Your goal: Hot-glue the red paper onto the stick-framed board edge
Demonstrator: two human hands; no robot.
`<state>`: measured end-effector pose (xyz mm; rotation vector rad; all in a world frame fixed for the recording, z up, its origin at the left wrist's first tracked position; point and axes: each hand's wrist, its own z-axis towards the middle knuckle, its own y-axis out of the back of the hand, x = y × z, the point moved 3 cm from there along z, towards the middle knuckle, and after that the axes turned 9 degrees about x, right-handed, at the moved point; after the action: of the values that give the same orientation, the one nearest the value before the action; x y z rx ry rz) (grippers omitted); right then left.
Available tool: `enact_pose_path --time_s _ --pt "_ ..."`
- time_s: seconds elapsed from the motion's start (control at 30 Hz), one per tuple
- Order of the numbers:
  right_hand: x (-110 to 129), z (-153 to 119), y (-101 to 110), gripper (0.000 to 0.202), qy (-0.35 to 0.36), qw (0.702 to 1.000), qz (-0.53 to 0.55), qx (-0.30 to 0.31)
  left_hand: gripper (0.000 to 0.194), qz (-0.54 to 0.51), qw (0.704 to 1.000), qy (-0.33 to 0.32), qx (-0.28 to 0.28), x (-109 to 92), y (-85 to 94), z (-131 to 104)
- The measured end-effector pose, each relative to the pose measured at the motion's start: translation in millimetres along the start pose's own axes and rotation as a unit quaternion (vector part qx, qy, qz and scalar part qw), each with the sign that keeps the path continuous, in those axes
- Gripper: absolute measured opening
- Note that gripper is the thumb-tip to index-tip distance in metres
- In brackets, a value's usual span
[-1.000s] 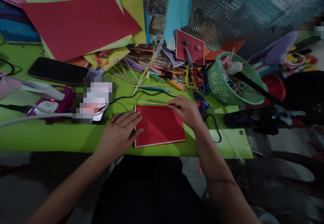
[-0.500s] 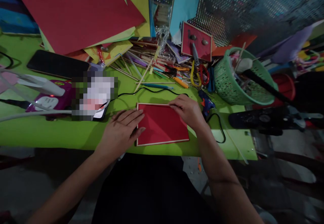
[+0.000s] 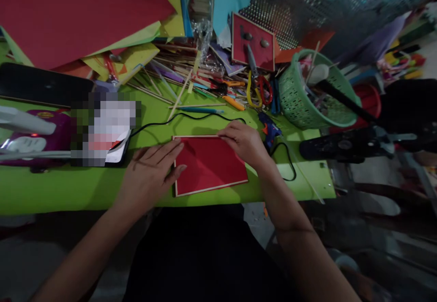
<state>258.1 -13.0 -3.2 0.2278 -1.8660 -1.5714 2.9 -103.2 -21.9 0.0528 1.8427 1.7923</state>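
Observation:
A red rectangular panel (image 3: pixel 210 163) lies flat near the table's front edge, with pale thin strips along its top, left and bottom edges. My left hand (image 3: pixel 150 170) rests over the panel's left edge, palm down, fingers stretched out. At the top edge, my right hand (image 3: pixel 241 140) has its fingers pressed together on the pale strip (image 3: pixel 198 136). The right edge shows no pale strip where it is visible; its upper part is hidden by my right hand.
Behind the panel are a glue gun (image 3: pixel 270 127) with a black cord, scissors (image 3: pixel 261 90), a teal pen (image 3: pixel 201 110) and thin sticks. A green basket (image 3: pixel 297 102) stands right, phones (image 3: pixel 44 83) and a purple power strip (image 3: pixel 44 136) left. Red paper (image 3: pixel 85 15) lies behind.
The camera view has shifted, so the table things appear further left and mostly higher. Both hands keep nearly the same places on the panel.

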Motion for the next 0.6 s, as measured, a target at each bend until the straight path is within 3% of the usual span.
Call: enact_pose_path --time_s 0.6 --pt "-1.3 3.4 -1.2 0.023 -0.012 1.000 0.003 0.003 0.053 0.050 0.999 0.013 0.017 -0.9 -3.8 10.2"
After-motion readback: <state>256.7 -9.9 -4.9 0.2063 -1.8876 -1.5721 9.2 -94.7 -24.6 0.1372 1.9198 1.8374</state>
